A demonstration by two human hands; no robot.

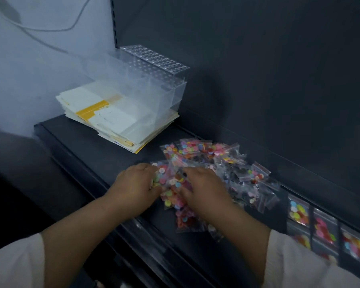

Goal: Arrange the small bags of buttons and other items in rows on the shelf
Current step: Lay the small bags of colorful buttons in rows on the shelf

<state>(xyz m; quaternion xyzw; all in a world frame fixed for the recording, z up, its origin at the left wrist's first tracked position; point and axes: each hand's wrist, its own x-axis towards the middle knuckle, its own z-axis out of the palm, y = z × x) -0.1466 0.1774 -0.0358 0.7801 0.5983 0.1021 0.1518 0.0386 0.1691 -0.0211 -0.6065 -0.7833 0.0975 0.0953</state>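
Though blurred, printed cards (85, 100) beside button bags (204, 151).

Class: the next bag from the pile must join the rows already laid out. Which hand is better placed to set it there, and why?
Right, probably. The right hand grips the pile on the side nearest the rows; the left hand is farther off and would have to cross.

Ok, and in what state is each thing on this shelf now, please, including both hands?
heap of button bags: loose, overlapping, not yet in rows
laid-out bags: flat, side by side in rows at the right
left hand: fingers curled round bags at the heap's left edge
right hand: fingers curled on bags in the heap's middle
stack of cards: piled unevenly, edges fanned
clear organiser: standing on the stack
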